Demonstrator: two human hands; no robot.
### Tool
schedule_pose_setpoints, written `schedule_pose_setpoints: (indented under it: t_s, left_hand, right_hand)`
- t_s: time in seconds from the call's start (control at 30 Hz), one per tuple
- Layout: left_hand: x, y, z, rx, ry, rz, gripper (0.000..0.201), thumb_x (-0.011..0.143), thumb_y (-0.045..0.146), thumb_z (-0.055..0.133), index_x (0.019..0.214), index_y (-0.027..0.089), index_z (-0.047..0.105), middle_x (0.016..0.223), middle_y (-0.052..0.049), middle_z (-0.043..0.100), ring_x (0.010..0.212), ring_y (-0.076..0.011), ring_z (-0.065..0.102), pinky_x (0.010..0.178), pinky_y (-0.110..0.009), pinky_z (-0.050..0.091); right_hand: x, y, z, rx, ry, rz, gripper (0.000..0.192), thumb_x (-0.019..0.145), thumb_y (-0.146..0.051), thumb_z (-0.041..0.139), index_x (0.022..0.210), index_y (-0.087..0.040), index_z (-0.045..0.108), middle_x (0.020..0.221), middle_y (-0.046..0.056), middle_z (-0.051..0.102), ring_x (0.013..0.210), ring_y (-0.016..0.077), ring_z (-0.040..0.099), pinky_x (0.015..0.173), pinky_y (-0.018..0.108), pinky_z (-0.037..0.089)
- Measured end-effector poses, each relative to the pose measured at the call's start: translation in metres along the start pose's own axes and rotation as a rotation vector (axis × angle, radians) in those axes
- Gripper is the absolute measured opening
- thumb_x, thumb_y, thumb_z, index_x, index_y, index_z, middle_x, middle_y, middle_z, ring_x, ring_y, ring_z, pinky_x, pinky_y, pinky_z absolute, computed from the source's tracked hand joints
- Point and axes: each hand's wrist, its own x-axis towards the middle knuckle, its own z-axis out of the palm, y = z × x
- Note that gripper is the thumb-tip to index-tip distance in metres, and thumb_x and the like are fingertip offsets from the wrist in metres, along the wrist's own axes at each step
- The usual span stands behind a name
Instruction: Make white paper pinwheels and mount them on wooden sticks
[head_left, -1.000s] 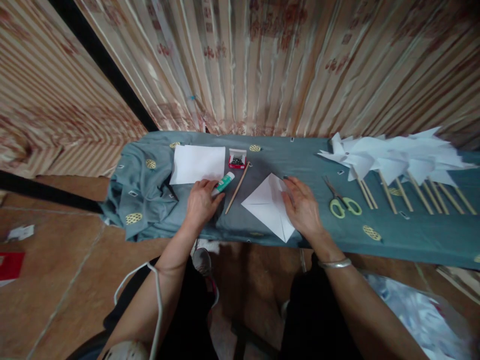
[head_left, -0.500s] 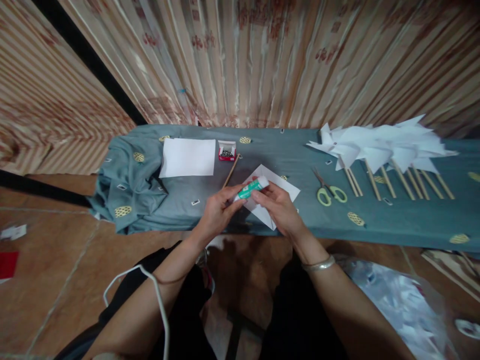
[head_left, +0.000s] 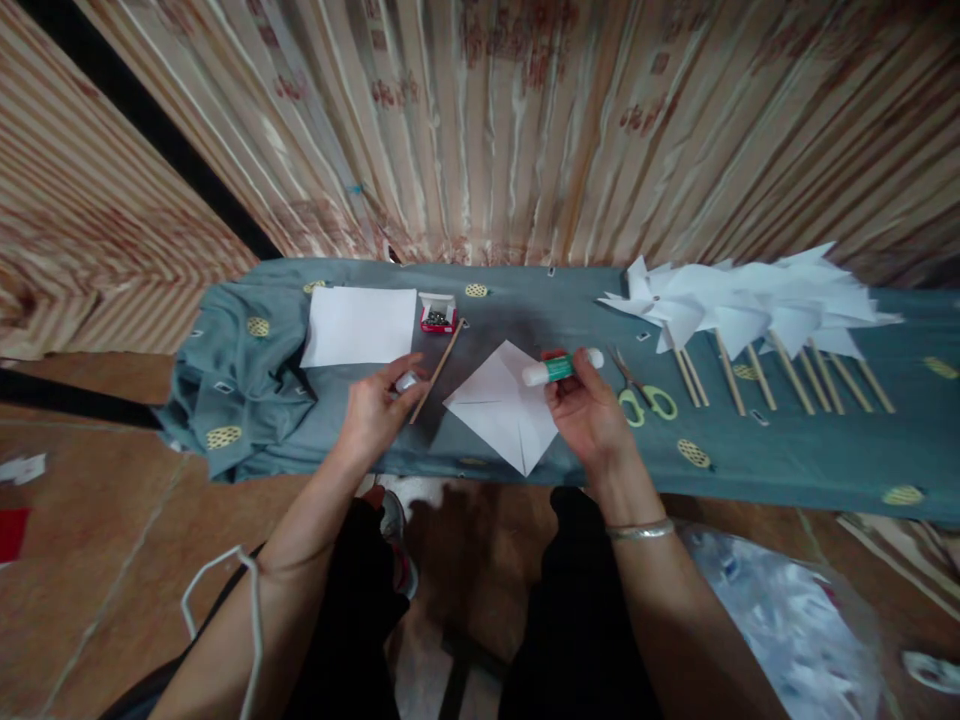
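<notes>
On the tabletop, covered by a grey-green cloth, a row of finished paper pinwheels on wooden sticks lay at the person's right. The right hand held a glue stick level above the cloth, its grip pinched round the green barrel. The left hand was curled round a small white cap, resting beside a loose wooden stick. Between the hands lay a creased white paper square, flat and unglued as far as could be seen. Judged so, one more pinwheel stood at the gluing stage; blank sheets, a pin box and scissors lay nearby.
</notes>
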Motion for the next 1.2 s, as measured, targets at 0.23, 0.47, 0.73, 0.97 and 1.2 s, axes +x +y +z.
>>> schedule_pose_setpoints:
  t_s: [0.23, 0.47, 0.73, 0.97, 1.2]
  left_hand:
    - [0.018, -0.029, 0.002, 0.348, -0.042, 0.179, 0.035, 0.084, 0.034, 0.056, 0.112, 0.018, 0.07, 0.118, -0.011, 0.071, 0.11, -0.0292, 0.063, 0.098, -0.043, 0.049]
    - [0.017, 0.003, 0.025, 0.405, 0.221, 0.431, 0.042, 0.091, 0.03, 0.053, 0.131, 0.017, 0.055, 0.138, -0.014, 0.056, 0.125, -0.0325, 0.051, 0.104, -0.051, 0.044]
    - [-0.023, 0.042, 0.082, 0.336, -0.082, 0.749, 0.035, 0.095, 0.025, 0.052, 0.128, 0.015, 0.057, 0.139, -0.018, 0.053, 0.13, -0.0332, 0.047, 0.101, -0.05, 0.047]
    - [-0.02, 0.036, 0.084, 0.311, -0.236, 0.674, 0.042, 0.091, 0.038, 0.059, 0.13, 0.022, 0.06, 0.151, -0.018, 0.042, 0.144, -0.0381, 0.03, 0.11, -0.057, 0.036]
    - [-0.019, 0.031, 0.083, 0.328, -0.29, 0.659, 0.04, 0.091, 0.037, 0.06, 0.128, 0.02, 0.062, 0.147, -0.02, 0.045, 0.143, -0.0396, 0.032, 0.11, -0.059, 0.034]
  right_hand:
    - [-0.011, -0.027, -0.036, -0.1, 0.092, 0.042, 0.017, 0.076, -0.032, 0.081, 0.078, -0.018, 0.071, 0.078, 0.001, 0.078, 0.072, 0.0096, 0.073, 0.057, 0.011, 0.059]
    - [-0.011, -0.022, -0.038, -0.145, 0.047, 0.035, 0.022, 0.064, -0.025, 0.088, 0.078, -0.017, 0.073, 0.081, 0.001, 0.078, 0.074, 0.0099, 0.073, 0.065, 0.012, 0.06]
    - [-0.006, -0.013, -0.037, -0.305, 0.054, -0.092, 0.023, 0.061, -0.024, 0.088, 0.078, -0.019, 0.073, 0.081, -0.001, 0.077, 0.072, 0.0103, 0.071, 0.07, 0.018, 0.061]
    - [-0.003, -0.011, -0.034, -0.403, 0.027, -0.135, 0.028, 0.061, -0.037, 0.089, 0.075, -0.02, 0.072, 0.077, -0.002, 0.075, 0.068, 0.0109, 0.069, 0.067, 0.022, 0.062]
    - [0.003, 0.006, -0.027, -0.641, -0.003, -0.293, 0.031, 0.064, -0.041, 0.086, 0.082, -0.023, 0.067, 0.083, -0.001, 0.076, 0.075, 0.0155, 0.071, 0.071, 0.031, 0.06]
